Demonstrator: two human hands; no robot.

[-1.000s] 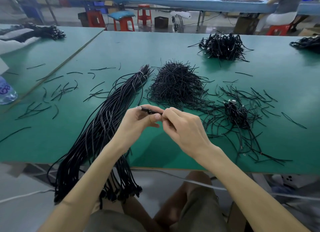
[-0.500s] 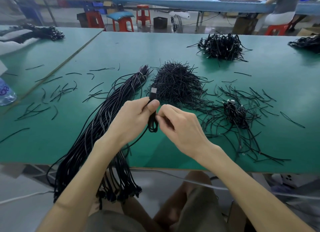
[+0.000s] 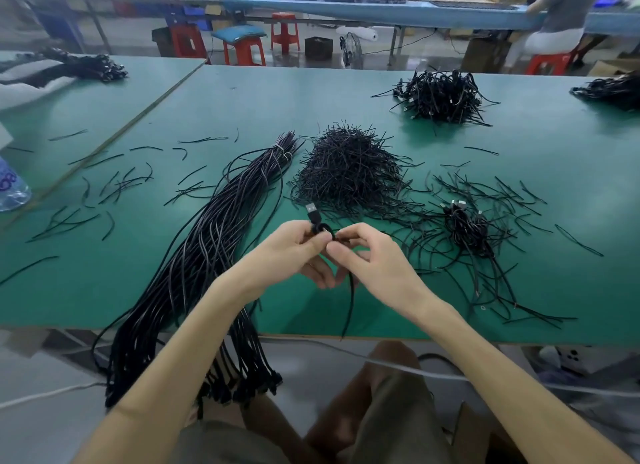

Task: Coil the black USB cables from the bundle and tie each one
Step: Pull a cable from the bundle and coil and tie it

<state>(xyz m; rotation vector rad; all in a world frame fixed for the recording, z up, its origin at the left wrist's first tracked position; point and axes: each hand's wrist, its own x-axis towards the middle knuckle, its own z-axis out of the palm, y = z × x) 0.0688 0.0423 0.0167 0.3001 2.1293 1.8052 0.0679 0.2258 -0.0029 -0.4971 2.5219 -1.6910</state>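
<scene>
My left hand (image 3: 294, 252) grips a black USB cable (image 3: 314, 218) just below its plug, which points up and away. A small loop of that cable arches between my hands. My right hand (image 3: 370, 259) pinches the cable beside the loop, and the loose tail hangs down past the table's front edge. The long bundle of black USB cables (image 3: 207, 252) lies to the left of my hands and droops off the green table (image 3: 519, 173). A mound of short black ties (image 3: 349, 173) sits just beyond my hands.
A few coiled cables (image 3: 467, 224) lie to the right among scattered ties. A bigger heap of coiled cables (image 3: 440, 96) sits farther back. Loose ties (image 3: 104, 190) litter the left side beside a water bottle (image 3: 10, 190). Red stools stand beyond the table.
The plug has turned from sideways to upright. My hands lowered slightly and a loop has formed between them. The cable's tail now hangs under my right hand.
</scene>
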